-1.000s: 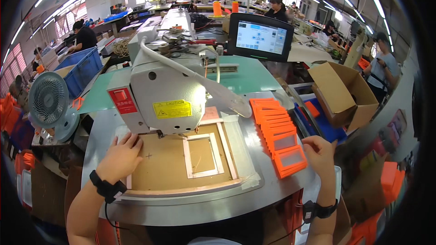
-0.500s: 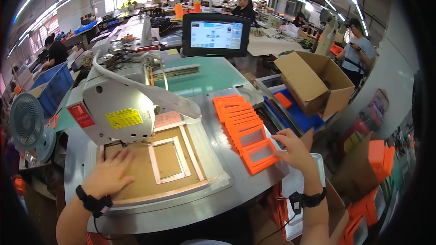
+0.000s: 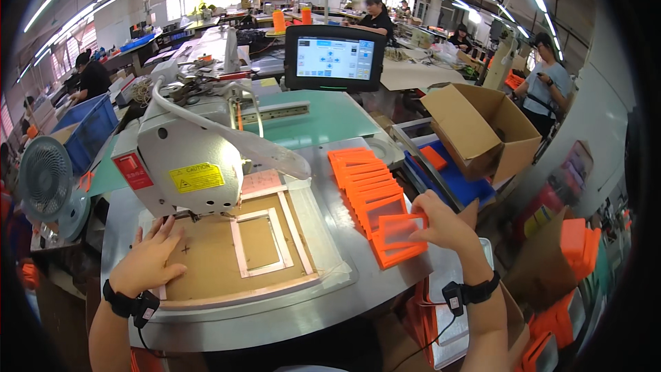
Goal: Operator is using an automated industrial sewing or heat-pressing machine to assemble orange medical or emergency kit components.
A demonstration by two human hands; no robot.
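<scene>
My left hand [image 3: 148, 258] lies flat with fingers spread on the brown template board [image 3: 210, 262], at its left edge below the sewing machine head [image 3: 189, 155]. A rectangular frame of pale strips [image 3: 242, 255] sits on the board. My right hand [image 3: 444, 224] is closed on the edge of an orange-rimmed piece with a clear window [image 3: 399, 231], its near side lifted and tilted off the pile. Beneath and behind it, a fanned row of similar orange pieces [image 3: 368, 182] lies on the metal table, right of the board.
A control screen [image 3: 335, 58] stands behind the machine. An opened cardboard box [image 3: 482, 131] rests at the right, by a blue tray [image 3: 454, 176]. A fan [image 3: 45, 172] and blue crate [image 3: 96, 127] are at the left. Several people work farther back; one person [image 3: 547, 83] stands at right.
My right hand has closed on the nearest orange piece and raised it slightly. My left hand has shifted left on the board, its fingers now spread. The whole view has shifted a little.
</scene>
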